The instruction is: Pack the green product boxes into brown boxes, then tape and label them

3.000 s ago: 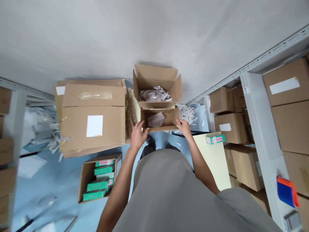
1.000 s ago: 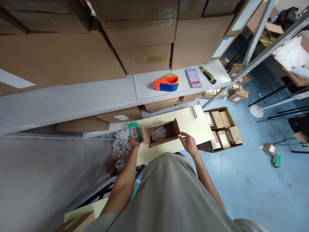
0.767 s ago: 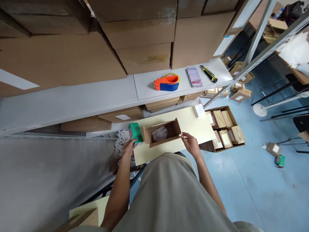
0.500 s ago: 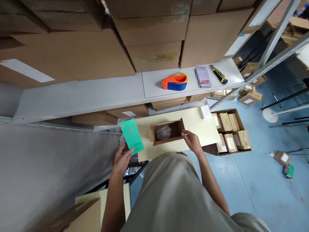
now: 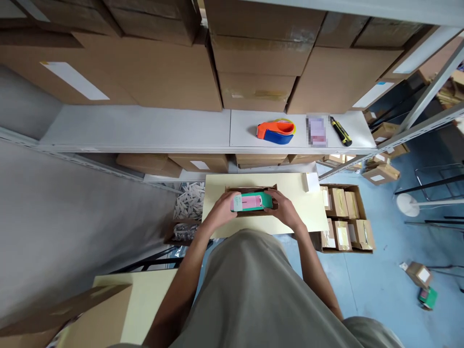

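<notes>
A green box with a pink picture on its face (image 5: 251, 201) lies level at the mouth of an open brown carton (image 5: 250, 188) on the cream tabletop (image 5: 290, 223). My left hand (image 5: 223, 211) grips the box's left end, and my right hand (image 5: 283, 209) has its fingers closed round the right end. The carton's inside is mostly hidden beneath the box and my hands.
Above the table a grey shelf (image 5: 163, 128) holds an orange and blue tape dispenser (image 5: 276, 131), a yellow-black utility knife (image 5: 340, 131) and large cartons. A small white box (image 5: 311, 182) stands at the table's back right. Right of it sits a carton of small taped boxes (image 5: 340, 203).
The green box has moved right from beside the carton to over its opening, and its pink-pictured face now shows. My right hand has left the carton's edge and taken the box's other end.
</notes>
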`<control>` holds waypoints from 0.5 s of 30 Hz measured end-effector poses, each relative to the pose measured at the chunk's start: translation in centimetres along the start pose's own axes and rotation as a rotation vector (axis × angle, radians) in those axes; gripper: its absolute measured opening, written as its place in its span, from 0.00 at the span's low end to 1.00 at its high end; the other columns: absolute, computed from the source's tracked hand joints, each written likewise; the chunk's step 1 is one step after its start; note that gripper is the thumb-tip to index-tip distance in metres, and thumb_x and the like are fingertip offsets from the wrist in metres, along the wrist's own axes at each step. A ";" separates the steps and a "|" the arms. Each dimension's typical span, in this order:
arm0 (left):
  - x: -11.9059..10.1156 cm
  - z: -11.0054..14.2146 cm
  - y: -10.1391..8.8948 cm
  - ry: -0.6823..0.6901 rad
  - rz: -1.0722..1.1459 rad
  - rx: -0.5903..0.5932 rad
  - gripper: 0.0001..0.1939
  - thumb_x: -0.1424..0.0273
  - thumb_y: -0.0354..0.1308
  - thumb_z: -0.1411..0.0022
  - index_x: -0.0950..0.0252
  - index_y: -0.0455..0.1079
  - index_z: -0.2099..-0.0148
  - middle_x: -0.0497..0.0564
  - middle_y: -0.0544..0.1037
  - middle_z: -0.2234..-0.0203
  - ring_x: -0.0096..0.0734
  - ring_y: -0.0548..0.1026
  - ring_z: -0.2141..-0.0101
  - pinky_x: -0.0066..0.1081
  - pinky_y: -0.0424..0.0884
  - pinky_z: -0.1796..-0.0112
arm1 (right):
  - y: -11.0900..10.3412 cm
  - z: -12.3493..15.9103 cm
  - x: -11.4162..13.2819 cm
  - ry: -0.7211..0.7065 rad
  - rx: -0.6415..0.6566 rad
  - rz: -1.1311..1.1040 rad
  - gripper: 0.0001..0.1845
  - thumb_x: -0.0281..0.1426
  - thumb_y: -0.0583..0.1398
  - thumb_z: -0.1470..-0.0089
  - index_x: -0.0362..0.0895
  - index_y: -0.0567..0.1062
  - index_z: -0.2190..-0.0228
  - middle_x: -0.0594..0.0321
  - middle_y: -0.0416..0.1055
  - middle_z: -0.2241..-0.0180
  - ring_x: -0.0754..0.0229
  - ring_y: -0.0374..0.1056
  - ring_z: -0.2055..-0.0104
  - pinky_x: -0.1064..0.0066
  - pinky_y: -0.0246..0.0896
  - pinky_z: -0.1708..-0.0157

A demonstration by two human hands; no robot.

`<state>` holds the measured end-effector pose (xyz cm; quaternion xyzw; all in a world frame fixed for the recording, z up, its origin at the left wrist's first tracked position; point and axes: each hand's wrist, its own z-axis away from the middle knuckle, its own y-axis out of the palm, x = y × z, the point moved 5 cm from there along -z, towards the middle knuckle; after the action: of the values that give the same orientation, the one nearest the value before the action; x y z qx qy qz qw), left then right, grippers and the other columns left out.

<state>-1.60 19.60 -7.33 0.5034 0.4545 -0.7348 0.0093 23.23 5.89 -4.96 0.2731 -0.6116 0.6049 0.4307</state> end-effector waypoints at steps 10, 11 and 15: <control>4.6 -4.0 7.1 -0.123 -0.205 0.079 0.39 0.89 0.59 0.48 0.66 0.73 0.34 0.63 0.80 0.39 0.55 0.75 0.36 0.49 0.73 0.33 | 5.6 -4.3 -6.2 0.170 0.186 0.511 0.35 0.20 0.65 0.36 0.42 0.74 0.30 0.42 0.69 0.28 0.42 0.75 0.32 0.56 0.73 0.33; 4.9 -4.3 7.8 -0.138 -0.229 0.091 0.39 0.90 0.59 0.48 0.67 0.73 0.34 0.64 0.79 0.39 0.55 0.75 0.36 0.49 0.72 0.34 | 6.0 -4.7 -6.4 0.181 0.202 0.531 0.34 0.19 0.64 0.36 0.42 0.74 0.30 0.42 0.70 0.29 0.43 0.76 0.32 0.58 0.73 0.33; 5.3 -4.8 9.5 -0.168 -0.277 0.110 0.40 0.88 0.59 0.47 0.69 0.73 0.31 0.67 0.78 0.36 0.56 0.73 0.34 0.51 0.69 0.30 | 7.0 -5.2 -6.7 0.148 0.240 0.488 0.31 0.19 0.59 0.33 0.43 0.76 0.32 0.46 0.74 0.32 0.45 0.78 0.35 0.58 0.73 0.34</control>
<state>3.75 19.61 -18.00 0.3727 0.4760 -0.7924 -0.0816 21.51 10.58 -14.77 0.1218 -0.5502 0.7769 0.2807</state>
